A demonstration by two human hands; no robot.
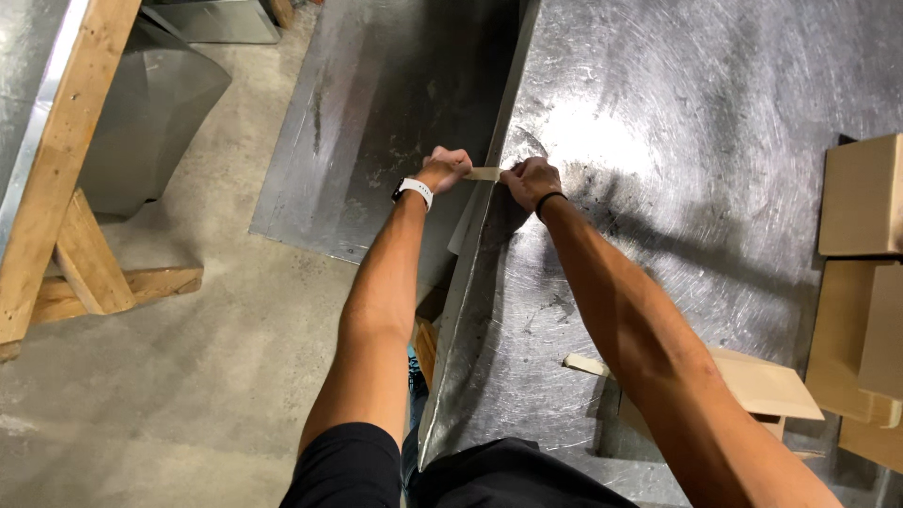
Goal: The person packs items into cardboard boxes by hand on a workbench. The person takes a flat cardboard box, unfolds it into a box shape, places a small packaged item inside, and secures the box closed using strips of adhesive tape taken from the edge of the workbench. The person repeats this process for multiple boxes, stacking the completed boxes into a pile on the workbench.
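Both hands, left hand (444,169) and right hand (529,181), pinch a tape strip (483,174) taut over the sheet-metal edge (475,254); tape judged light, limp, sticky; best held by its ends.

Beige tape strip (483,174), swirl-scuffed silver metal sheet (677,141), white watch (414,191), black wristband (549,199).

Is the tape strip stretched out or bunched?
Stretched out: the tape strip spans flat between left hand and right hand.
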